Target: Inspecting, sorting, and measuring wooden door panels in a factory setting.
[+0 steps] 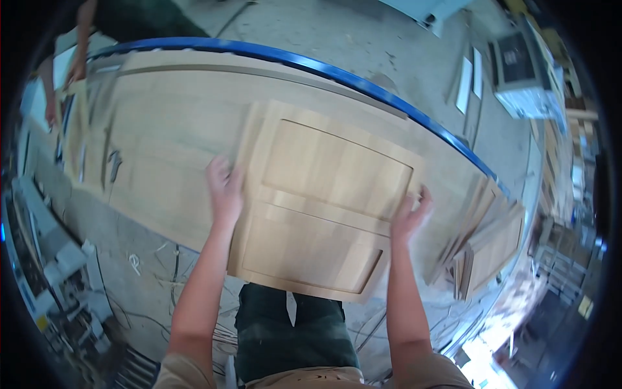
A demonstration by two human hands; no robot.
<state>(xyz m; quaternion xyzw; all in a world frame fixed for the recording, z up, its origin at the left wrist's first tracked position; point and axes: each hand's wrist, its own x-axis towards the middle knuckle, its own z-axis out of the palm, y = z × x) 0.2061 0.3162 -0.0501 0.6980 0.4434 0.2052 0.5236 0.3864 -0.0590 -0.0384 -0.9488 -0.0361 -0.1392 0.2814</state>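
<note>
A pale wooden cabinet door (327, 207) with two recessed panels lies tilted before me, its near edge jutting past the worktable (168, 142) toward my legs. My left hand (225, 191) is at its left edge, fingers curled and slightly blurred. On the opposite side my right hand (410, 214) grips the right edge, thumb and fingers around the frame. Motion smears the door's outline, and its underside is hidden. Whether the door rests fully on the table, I cannot tell.
Several more wooden doors (495, 249) lean at the table's right end. A blue rail (291, 58) runs along the far edge. A small metal tool (115, 165) lies at left, near another person's hands (76, 70). Cables trail across the floor.
</note>
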